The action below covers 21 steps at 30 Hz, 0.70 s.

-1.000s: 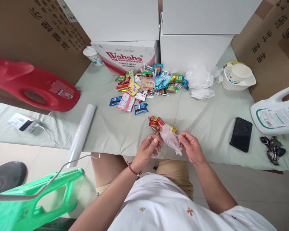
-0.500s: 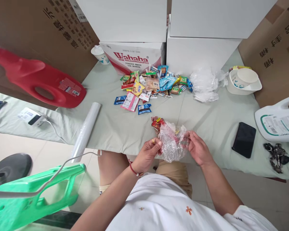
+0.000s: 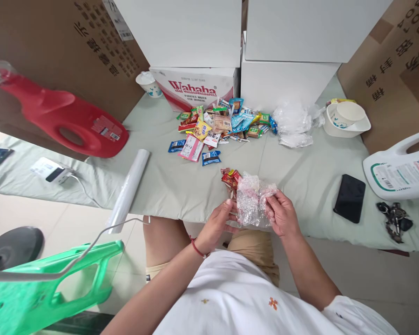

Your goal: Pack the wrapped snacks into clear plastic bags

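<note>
A crumpled piece of clear bubble wrap (image 3: 250, 204) is held up at the table's front edge, with something pinkish showing faintly through it. My right hand (image 3: 282, 213) pinches its right side between thumb and fingers. At the left side, my left hand (image 3: 219, 222) has its fingers stretched out and apart, the tips at or just under the wrap's edge. Red-wrapped snacks (image 3: 231, 179) lie on the cloth just behind the wrap, partly covered by it. Farther back is a heap of small packaged snacks (image 3: 221, 123), with a blue packet (image 3: 211, 157) at its front.
More bubble wrap (image 3: 293, 123) lies right of the heap, beside a white tub (image 3: 349, 129). A phone (image 3: 349, 198), keys (image 3: 395, 221) and a white jug (image 3: 401, 167) sit right. Leftward are a plastic roll (image 3: 130, 190) and a red jug (image 3: 73, 122). Boxes (image 3: 199, 88) stand behind.
My left hand has loosened from a pinch on the bubble wrap to stretched fingers. My right hand has moved slightly inward and grips the wrap more closely. The view has shifted a little.
</note>
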### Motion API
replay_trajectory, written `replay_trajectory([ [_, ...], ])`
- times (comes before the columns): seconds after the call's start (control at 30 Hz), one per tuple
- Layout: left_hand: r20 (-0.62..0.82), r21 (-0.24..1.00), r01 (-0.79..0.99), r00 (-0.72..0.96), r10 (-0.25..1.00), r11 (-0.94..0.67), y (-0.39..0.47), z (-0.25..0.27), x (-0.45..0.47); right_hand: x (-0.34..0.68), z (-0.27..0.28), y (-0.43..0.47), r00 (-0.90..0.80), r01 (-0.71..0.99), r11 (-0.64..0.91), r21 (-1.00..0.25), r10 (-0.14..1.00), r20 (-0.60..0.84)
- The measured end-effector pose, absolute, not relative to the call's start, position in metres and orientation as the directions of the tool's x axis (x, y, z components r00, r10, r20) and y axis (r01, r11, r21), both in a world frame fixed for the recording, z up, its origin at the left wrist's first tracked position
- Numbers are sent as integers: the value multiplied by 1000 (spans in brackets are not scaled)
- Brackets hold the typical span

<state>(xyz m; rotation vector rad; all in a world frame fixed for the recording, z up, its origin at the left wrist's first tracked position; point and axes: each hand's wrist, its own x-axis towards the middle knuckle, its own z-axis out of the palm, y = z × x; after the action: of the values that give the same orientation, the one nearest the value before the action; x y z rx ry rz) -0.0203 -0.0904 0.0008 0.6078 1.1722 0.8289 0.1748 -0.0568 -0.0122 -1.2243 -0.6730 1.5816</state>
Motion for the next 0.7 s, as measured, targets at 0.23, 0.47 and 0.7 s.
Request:
replay_trajectory([
  [0.23,-499,854,-14,259,827,519,-95,-8,-14,180,-13,-58,128,-260,-220,-940,957,-259],
  [0.47,-327,938,-14,307,894,348,-103,-2,-30,184,-16,-62,113,-199,-283,-938,944,-309],
  [0.7,-322,929,-114,228,919,353,-112,-12,-51,195,-13,-56,201,-225,-215,-950,944,-261],
])
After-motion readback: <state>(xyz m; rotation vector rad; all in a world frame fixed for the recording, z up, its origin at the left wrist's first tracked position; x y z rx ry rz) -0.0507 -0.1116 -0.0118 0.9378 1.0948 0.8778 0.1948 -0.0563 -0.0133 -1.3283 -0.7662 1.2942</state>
